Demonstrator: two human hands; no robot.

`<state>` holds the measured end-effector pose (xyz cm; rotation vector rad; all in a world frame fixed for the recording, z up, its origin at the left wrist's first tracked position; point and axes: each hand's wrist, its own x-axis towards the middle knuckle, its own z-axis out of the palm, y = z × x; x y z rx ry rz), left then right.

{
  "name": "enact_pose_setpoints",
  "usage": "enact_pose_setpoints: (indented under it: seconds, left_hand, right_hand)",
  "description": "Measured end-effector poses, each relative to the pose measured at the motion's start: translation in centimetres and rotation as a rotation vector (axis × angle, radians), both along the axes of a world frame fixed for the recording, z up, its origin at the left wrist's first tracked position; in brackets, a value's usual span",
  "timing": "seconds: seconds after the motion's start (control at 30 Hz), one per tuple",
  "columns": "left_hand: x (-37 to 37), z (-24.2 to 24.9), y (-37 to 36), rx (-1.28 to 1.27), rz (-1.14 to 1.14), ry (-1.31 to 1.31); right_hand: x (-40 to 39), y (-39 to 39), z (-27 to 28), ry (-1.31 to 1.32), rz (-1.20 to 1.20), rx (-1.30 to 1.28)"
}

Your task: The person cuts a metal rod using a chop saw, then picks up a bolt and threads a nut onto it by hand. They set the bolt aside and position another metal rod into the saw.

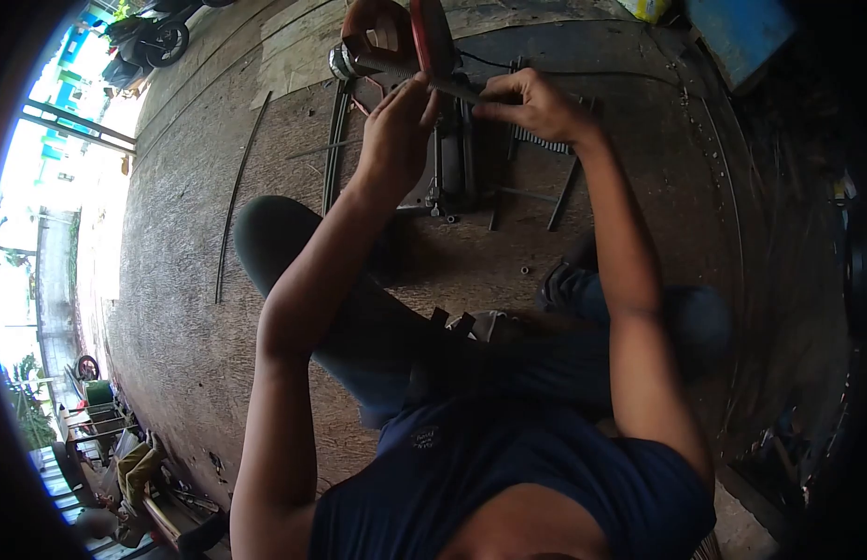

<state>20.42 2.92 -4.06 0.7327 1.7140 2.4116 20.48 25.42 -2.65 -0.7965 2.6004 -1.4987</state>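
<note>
A thin grey metal bar [458, 91] with a ribbed-looking surface runs between my hands, in front of a red and orange cut-off saw [433, 37]. My left hand [396, 135] has its fingers closed at the left part of the bar, right beside the saw's red guard. On the other side, my right hand [536, 107] pinches the bar's right end between thumb and fingers. Below my hands is the saw's dark metal base [452, 168]. The exact contact between the bar and the saw is hard to make out.
Long thin rods [242, 196] lie on the wooden floor [191, 243] at the left. Dark metal pieces [564, 193] and a small grid of bars [544, 141] lie right of the saw. A blue box [741, 37] stands at the upper right, a motorcycle [158, 42] at the upper left.
</note>
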Motion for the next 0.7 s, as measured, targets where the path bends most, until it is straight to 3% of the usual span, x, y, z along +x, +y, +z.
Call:
enact_pose_setpoints:
  seconds: [0.07,0.1,0.23,0.3,0.37,0.4,0.47,0.7]
  left_hand:
    - [0.5,1.2,1.0,0.223,-0.008,-0.466]
    - [0.9,1.6,1.1,0.270,-0.047,-0.506]
    - [2.0,2.6,1.3,0.236,-0.061,-0.483]
    - [2.5,3.1,1.7,0.227,0.037,-0.479]
    - [1.7,2.8,1.0,0.245,0.038,-0.460]
    - [1.2,2.8,0.6,0.262,0.039,-0.441]
    - [0.4,2.9,-0.1,0.259,0.080,-0.442]
    - [-1.1,3.9,-1.4,0.328,0.062,-0.337]
  right_hand:
    - [0.0,0.1,-0.1,0.102,0.044,-0.070]
    - [0.0,0.2,-0.2,0.102,0.043,-0.070]
    - [0.3,-0.4,-0.1,0.113,0.033,-0.096]
    - [0.5,-0.6,0.0,0.167,0.032,-0.116]
    - [0.7,-0.5,0.8,-0.084,-0.142,-0.120]
    - [0.5,0.0,0.7,-0.082,-0.142,-0.120]
    - [0.3,2.0,0.6,-0.252,-0.035,-0.618]
    - [2.8,1.0,1.5,-0.157,-0.168,-0.543]
